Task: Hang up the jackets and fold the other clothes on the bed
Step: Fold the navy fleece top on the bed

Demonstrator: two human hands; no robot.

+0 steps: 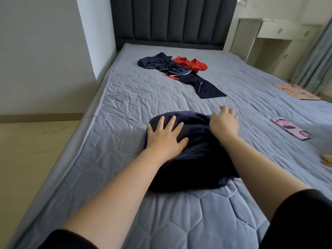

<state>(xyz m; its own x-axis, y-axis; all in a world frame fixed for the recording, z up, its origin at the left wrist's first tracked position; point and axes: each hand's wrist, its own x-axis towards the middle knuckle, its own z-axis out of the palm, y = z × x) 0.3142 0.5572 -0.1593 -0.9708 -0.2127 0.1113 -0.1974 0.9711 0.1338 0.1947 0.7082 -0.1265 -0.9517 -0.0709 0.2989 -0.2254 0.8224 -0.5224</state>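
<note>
Pressing a folded navy garment on the bed, the left hand lies flat, fingers spread; the right hand, open too, is at its far edge. The bulky fold may spring open on release. More clothes lie farther up.

No text, brand, number or sign could be read. The pink phone case at mid right bore only dark blotches, and the printed sheet at the right edge was too blurred.
</note>
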